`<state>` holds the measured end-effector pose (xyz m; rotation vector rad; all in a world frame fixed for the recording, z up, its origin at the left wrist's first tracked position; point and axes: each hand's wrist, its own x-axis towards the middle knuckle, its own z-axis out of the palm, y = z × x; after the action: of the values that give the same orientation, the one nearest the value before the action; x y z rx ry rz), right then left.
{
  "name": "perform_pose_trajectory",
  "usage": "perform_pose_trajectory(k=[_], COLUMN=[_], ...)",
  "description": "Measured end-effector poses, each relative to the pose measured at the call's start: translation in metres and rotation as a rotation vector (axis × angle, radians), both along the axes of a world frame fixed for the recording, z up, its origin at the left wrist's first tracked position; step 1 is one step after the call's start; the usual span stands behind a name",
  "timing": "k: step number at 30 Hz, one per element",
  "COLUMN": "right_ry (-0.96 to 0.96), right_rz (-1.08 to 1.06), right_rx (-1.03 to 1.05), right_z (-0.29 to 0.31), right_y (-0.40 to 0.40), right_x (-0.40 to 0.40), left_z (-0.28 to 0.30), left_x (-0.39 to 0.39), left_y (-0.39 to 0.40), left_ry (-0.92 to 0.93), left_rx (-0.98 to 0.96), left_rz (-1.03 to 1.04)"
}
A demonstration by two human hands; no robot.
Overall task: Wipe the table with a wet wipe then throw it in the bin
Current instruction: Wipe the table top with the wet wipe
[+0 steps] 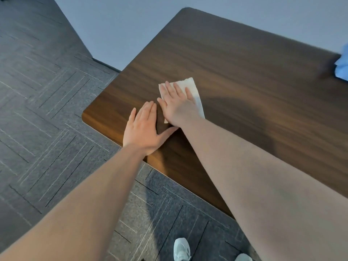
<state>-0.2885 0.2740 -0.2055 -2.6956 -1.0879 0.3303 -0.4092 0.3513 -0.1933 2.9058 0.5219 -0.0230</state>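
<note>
A dark wooden table (pixel 244 63) fills the middle and right of the head view. A white wet wipe (pixel 190 86) lies flat on it near the front left corner. My right hand (pixel 178 104) presses palm-down on the wipe with fingers spread, covering most of it. My left hand (pixel 144 129) rests flat on the bare wood just left of the right hand, near the table's front edge, holding nothing. No bin is in view.
A blue object (pixel 342 63) sits at the table's right edge, cut off by the frame. Grey patterned carpet (pixel 47 110) lies to the left and in front. A pale wall (pixel 113 25) runs behind the table. My light shoes (pixel 181 249) stand by the front edge.
</note>
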Motion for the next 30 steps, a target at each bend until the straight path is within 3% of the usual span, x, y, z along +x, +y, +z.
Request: perform_pose_trajectory(k=[8, 30], right_ry=[-0.014, 0.089], right_rz=[-0.179, -0.985], right_rx=[-0.056, -0.179], right_z=[0.000, 0.011], right_y=[-0.129, -0.620], right_x=[-0.016, -0.079], left_z=[0.007, 0.012], left_x=[-0.013, 0.055], left_y=[-0.064, -0.440], left_ry=[0.107, 0.139], left_rx=[0.098, 0.041], left_rz=[-0.212, -0.887])
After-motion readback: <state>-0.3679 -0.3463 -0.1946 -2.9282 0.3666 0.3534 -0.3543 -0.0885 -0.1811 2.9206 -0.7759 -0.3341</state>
